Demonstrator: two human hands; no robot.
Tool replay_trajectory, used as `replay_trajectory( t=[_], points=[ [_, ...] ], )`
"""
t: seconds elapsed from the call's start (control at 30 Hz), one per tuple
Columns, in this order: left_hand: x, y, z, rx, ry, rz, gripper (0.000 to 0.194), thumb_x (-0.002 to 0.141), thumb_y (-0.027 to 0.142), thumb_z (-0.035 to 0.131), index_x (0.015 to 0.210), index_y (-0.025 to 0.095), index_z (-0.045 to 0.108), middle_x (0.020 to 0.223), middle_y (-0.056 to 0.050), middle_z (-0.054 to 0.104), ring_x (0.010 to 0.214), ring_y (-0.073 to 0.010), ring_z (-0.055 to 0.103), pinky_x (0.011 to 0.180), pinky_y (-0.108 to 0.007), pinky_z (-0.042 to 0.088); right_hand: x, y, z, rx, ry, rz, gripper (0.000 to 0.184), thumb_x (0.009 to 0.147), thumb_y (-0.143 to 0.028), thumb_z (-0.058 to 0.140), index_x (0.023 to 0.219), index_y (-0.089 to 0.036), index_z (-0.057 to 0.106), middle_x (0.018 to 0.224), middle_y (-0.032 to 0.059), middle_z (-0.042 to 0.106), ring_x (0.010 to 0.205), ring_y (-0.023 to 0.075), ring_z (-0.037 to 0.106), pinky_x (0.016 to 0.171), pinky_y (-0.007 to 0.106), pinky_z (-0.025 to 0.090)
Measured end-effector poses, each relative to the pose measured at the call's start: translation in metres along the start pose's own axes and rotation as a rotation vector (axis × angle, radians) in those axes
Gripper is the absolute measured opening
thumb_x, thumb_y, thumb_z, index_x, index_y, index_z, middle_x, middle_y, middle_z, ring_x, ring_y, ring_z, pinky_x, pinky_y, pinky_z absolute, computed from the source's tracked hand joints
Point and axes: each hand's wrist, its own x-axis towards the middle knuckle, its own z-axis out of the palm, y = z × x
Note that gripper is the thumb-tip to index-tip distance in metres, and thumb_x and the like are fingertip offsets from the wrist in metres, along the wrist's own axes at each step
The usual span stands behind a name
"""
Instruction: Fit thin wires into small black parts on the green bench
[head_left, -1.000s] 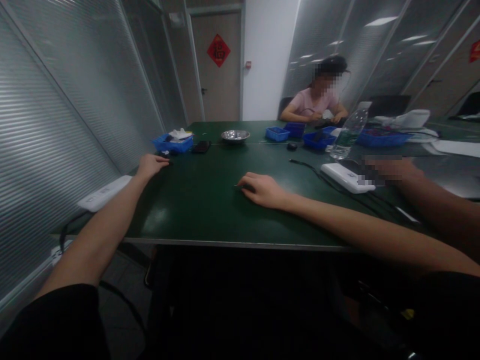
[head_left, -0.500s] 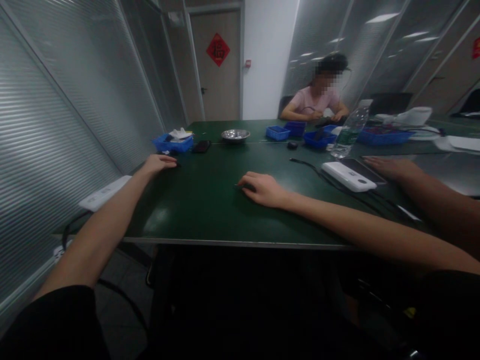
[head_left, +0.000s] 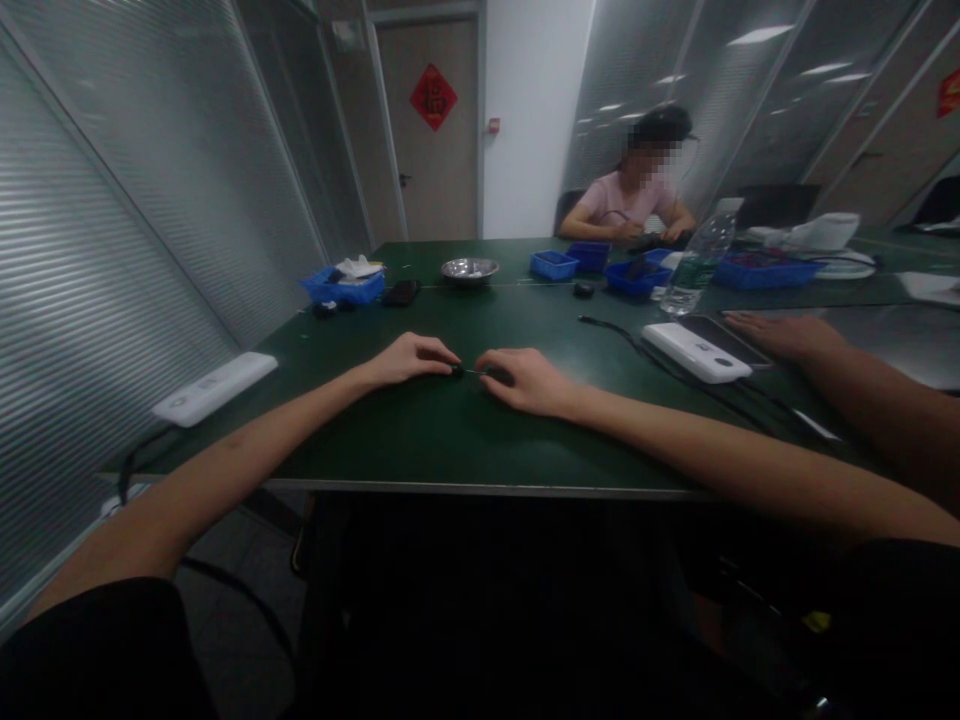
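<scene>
My left hand (head_left: 409,358) is over the middle of the green table (head_left: 420,440), its thumb and fingers pinched on a small black piece (head_left: 457,370). My right hand (head_left: 529,380) is just to the right, its fingers curled round a slim tool with a dark handle (head_left: 499,376) and a thin metal shaft (head_left: 472,372). The shaft points left at the black piece and its tip is close to it. Whether they touch I cannot tell. Most of the handle is hidden in my palm, so the tool's exact kind does not show.
Left are a white power bank (head_left: 217,388) and a blue tray (head_left: 343,287) with small black pieces (head_left: 325,310) beside it. A metal bowl (head_left: 469,271) stands farther back. Another power bank (head_left: 696,352), a bottle (head_left: 701,262) and someone's hand (head_left: 787,335) are right. A person (head_left: 634,205) sits opposite.
My left hand has moved right from beside the blue tray to the table's middle, with the small black piece in its fingers. My right hand has stayed in place with the tool.
</scene>
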Motion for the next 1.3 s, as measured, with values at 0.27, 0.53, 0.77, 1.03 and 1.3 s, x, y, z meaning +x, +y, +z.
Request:
replay_trajectory(
  t=[0.27, 0.53, 0.77, 1.03, 1.3],
  points=[
    [-0.002, 0.005, 0.009, -0.007, 0.008, 0.068, 0.028, 0.087, 0.036, 0.078, 0.110, 0.019, 0.082, 0.109, -0.010, 0.076, 0.103, -0.0227, 0.070, 0.095, -0.036, 0.052, 0.000, 0.002, 0.001, -0.016, -0.027, -0.024, 0.022, 0.099, -0.028, 0.058, 0.118, -0.019, 0.067, 0.104, 0.0079, 0.071, 0.087, 0.0194, 0.065, 0.079, 0.030, 0.048],
    [-0.001, 0.005, 0.011, 0.015, 0.025, 0.100, 0.025, 0.087, 0.038, 0.079, 0.104, 0.020, 0.083, 0.107, -0.010, 0.076, 0.099, -0.0221, 0.070, 0.090, -0.035, 0.053, 0.001, -0.001, -0.001, -0.021, -0.041, -0.037, 0.023, 0.101, -0.028, 0.055, 0.119, -0.017, 0.066, 0.106, 0.0093, 0.070, 0.088, 0.0193, 0.065, 0.080, 0.030, 0.049],
    [-0.001, 0.015, 0.018, 0.011, 0.004, 0.111, 0.027, 0.086, 0.042, 0.079, 0.104, 0.021, 0.084, 0.105, -0.011, 0.076, 0.098, -0.0238, 0.070, 0.090, -0.037, 0.053, 0.003, -0.004, 0.000, -0.028, -0.073, -0.055, 0.024, 0.103, -0.029, 0.053, 0.120, -0.018, 0.065, 0.107, 0.0095, 0.069, 0.090, 0.0200, 0.065, 0.081, 0.031, 0.049],
    [0.000, 0.014, 0.016, -0.018, -0.031, 0.040, 0.039, 0.087, 0.042, 0.079, 0.119, 0.019, 0.079, 0.105, -0.009, 0.075, 0.095, -0.0215, 0.067, 0.084, -0.033, 0.051, 0.002, -0.004, 0.002, -0.049, -0.027, 0.001, 0.025, 0.105, -0.031, 0.052, 0.123, -0.018, 0.063, 0.109, 0.0104, 0.069, 0.094, 0.0216, 0.066, 0.082, 0.032, 0.049],
    [0.002, 0.010, 0.015, 0.016, -0.045, 0.052, 0.039, 0.088, 0.044, 0.076, 0.119, 0.020, 0.077, 0.108, -0.009, 0.072, 0.094, -0.0202, 0.065, 0.079, -0.032, 0.049, 0.002, -0.002, 0.004, -0.075, -0.019, 0.027, 0.024, 0.104, -0.031, 0.054, 0.123, -0.019, 0.063, 0.110, 0.0099, 0.070, 0.095, 0.0216, 0.066, 0.081, 0.031, 0.048]
  ],
)
